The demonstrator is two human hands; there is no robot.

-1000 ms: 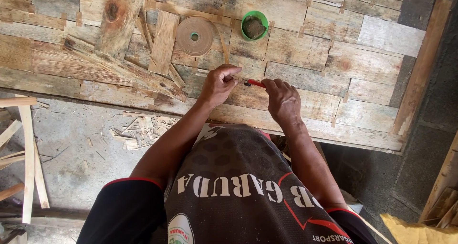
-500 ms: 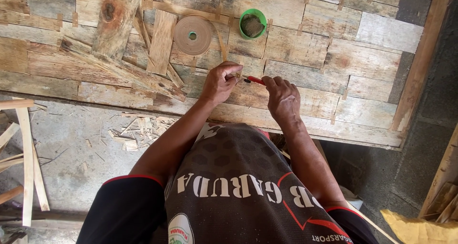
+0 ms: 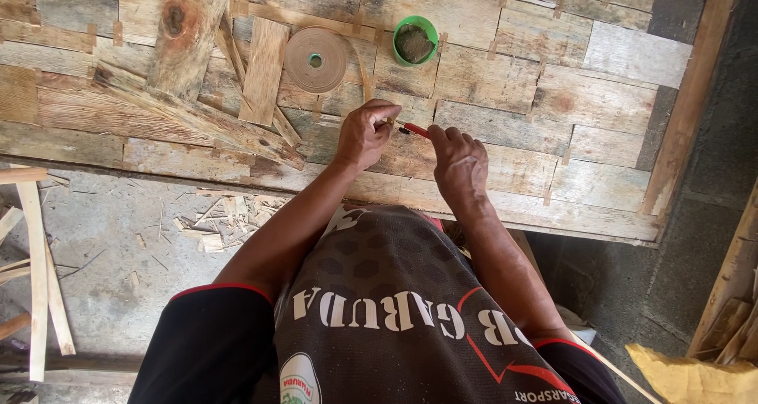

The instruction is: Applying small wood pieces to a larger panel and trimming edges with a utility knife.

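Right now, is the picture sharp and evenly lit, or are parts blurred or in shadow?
Head view: daylight falls evenly on the wooden panel; both the left hand and right hand look sharp, no motion blur; the lower right corner lies in darker shade; the panel's straight edges bow slightly, a wide-lens effect.

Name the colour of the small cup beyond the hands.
Green cup, seen in the head view.

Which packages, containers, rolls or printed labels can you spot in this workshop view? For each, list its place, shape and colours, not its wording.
Green cup: round, holding dark material, on the plank table top beyond the hands.
Tape roll: flat tan disc with a green core, left of the cup.
Shirt print: pale lettering and red lines on dark cloth, bottom centre.
Round badge: green, white and red, on the shirt's lower edge.
No signs or screens.
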